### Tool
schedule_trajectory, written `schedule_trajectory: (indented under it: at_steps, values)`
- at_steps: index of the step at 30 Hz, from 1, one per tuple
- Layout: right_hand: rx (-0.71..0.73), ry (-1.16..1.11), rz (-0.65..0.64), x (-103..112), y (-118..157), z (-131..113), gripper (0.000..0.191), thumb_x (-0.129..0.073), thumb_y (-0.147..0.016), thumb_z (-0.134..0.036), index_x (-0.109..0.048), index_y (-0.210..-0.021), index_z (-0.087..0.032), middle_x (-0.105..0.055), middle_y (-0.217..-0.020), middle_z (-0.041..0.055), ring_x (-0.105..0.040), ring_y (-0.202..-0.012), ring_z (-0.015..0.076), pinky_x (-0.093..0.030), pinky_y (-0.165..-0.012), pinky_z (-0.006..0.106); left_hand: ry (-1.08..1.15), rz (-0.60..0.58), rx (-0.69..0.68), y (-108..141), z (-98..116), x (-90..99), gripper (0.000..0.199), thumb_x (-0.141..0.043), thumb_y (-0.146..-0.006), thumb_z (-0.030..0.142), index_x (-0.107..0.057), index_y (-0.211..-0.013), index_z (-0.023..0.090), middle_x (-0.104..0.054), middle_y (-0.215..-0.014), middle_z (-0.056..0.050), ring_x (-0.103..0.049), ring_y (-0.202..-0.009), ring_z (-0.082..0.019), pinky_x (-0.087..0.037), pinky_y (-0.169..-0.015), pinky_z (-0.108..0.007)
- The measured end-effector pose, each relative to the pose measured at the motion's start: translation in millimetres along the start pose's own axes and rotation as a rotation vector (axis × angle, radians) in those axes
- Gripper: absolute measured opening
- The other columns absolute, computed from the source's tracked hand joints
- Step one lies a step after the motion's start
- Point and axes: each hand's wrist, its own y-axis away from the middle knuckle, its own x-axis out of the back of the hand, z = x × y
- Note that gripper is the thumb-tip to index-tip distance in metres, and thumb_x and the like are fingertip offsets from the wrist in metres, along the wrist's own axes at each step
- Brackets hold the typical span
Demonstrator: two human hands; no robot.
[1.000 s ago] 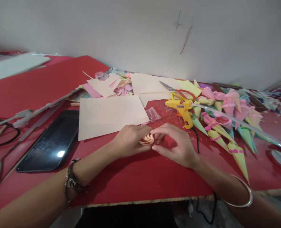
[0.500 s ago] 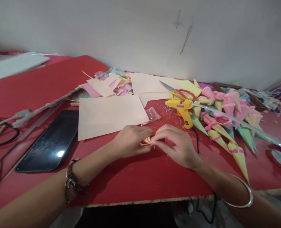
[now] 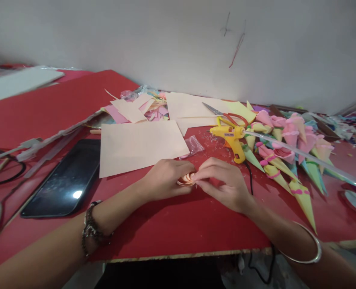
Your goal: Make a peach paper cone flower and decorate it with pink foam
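Rear boundary: one plain, pale grey wall [image 3: 120,48], matte finish, shaded toward the upper corners. Surface detail: a thin red thread [image 3: 236,50] hangs right of centre. Work surface: a red tabletop [image 3: 190,228] with a rough, pale front edge [image 3: 196,254], set below the wall. Underside: a pale floor area [image 3: 258,267] is partly visible, indistinct and dimly lit.

Left hand [image 3: 166,178]: bare, slim fingers
Left wrist: dark bracelet [image 3: 90,230], beaded or braided, several strands, with small silvery pieces among them
Right hand [image 3: 226,184]: bare, slim fingers
Right forearm: one thin, round, smooth, silver-coloured bangle [image 3: 319,251], loose-fitting
Forearms: both bare
Lap: black clothing [image 3: 160,275], details too dark to tell
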Motion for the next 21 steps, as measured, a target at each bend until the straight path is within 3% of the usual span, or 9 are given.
schedule_trajectory:
  at_steps: [8,14,21]
  values:
    - [-0.178,-0.130,0.059,-0.1,-0.8,-4.2,0.011,-0.045,-0.082,-0.016,-0.053,-0.075,-0.019,-0.053,-0.068,-0.0014,-0.051,-0.062,0.0090,-0.042,-0.060,0.024,-0.053,-0.016,-0.001,0.1,-0.3,0.7,0.003,-0.046,-0.070,0.017,-0.044,-0.068,0.018,-0.050,-0.060,0.005,-0.041,-0.048,-0.007,-0.032,-0.047,-0.019]
    - [-0.258,-0.238,0.122,-0.2,-0.1,-1.9,0.022,-0.036,-0.086,-0.018,-0.045,-0.066,-0.018,-0.045,-0.060,-0.0030,-0.044,-0.052,0.0074,-0.037,-0.052,0.023,-0.104,0.063,-0.072,0.2,1.1,4.5,0.009,-0.044,-0.080,0.022,-0.051,-0.081,0.018,-0.058,-0.074,0.000,-0.053,-0.062,-0.010,-0.041,-0.056,-0.020]
    - [-0.288,-0.261,0.120,-3.2,-1.1,0.5,0.007,-0.047,-0.080,-0.013,-0.050,-0.077,-0.018,-0.048,-0.069,-0.0029,-0.046,-0.054,0.0058,-0.039,-0.050,0.019,-0.116,0.117,-0.106,0.2,0.1,3.5,0.011,-0.043,-0.080,0.025,-0.052,-0.079,0.017,-0.059,-0.076,-0.003,-0.054,-0.062,-0.012,-0.042,-0.054,-0.021]
